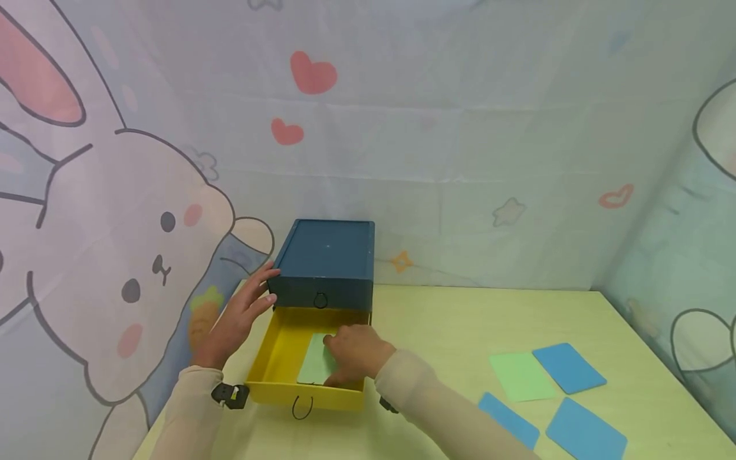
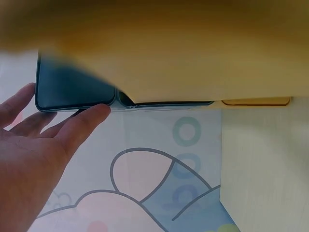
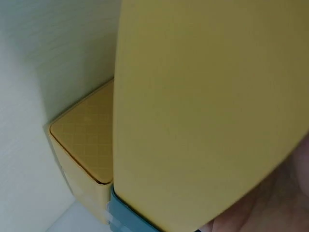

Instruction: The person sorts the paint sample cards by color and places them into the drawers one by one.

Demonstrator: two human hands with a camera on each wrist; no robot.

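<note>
A dark blue drawer unit stands against the backdrop, with a yellow drawer pulled out beneath its top part. My left hand rests its straight fingers against the unit's left side; the left wrist view shows the thumb and fingers touching the blue casing. Inside the yellow drawer, my right hand holds a pale green card with its fingers curled over it and the thumb near the drawer's front. In the right wrist view, the yellow drawer wall hides most of that hand.
On the table at the right lie a light green card and several blue cards, among them one blue card at the back. Black loop handles, such as the drawer's loop, hang at the front. A printed cloth backdrop stands behind.
</note>
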